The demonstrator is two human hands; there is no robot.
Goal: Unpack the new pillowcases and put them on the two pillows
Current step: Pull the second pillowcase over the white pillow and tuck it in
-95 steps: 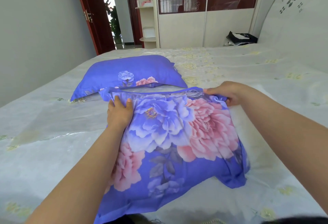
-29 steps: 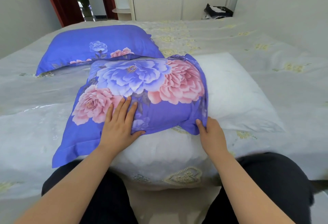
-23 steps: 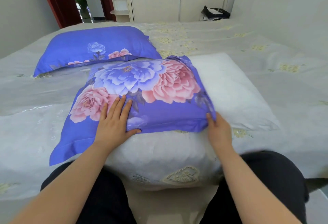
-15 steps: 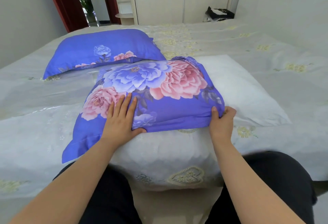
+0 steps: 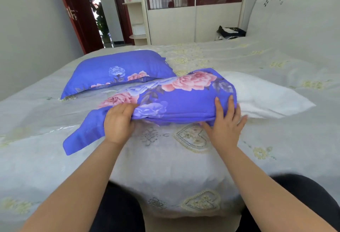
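A blue pillowcase with pink and blue flowers (image 5: 180, 99) lies half drawn over a white pillow (image 5: 261, 95), whose bare right end sticks out on the bed. My left hand (image 5: 117, 123) grips the near edge of the pillowcase and lifts it. My right hand (image 5: 224, 121) holds the same near edge further right, fingers on top of the cloth. A loose blue flap hangs down at the left. Behind, a second pillow (image 5: 117, 69) lies fully inside a matching blue flowered case.
The bed (image 5: 184, 161) has a pale embroidered cover; its near edge meets my legs in dark trousers (image 5: 301, 204). A headboard (image 5: 294, 5) rises at the right, a dark bag (image 5: 230, 32) beside it. A wardrobe (image 5: 193, 20) and an open red door (image 5: 77, 12) stand beyond.
Both hands have gone from pressing on the pillowcase to gripping its near edge, and that edge is raised off the bed. The view has tilted up.
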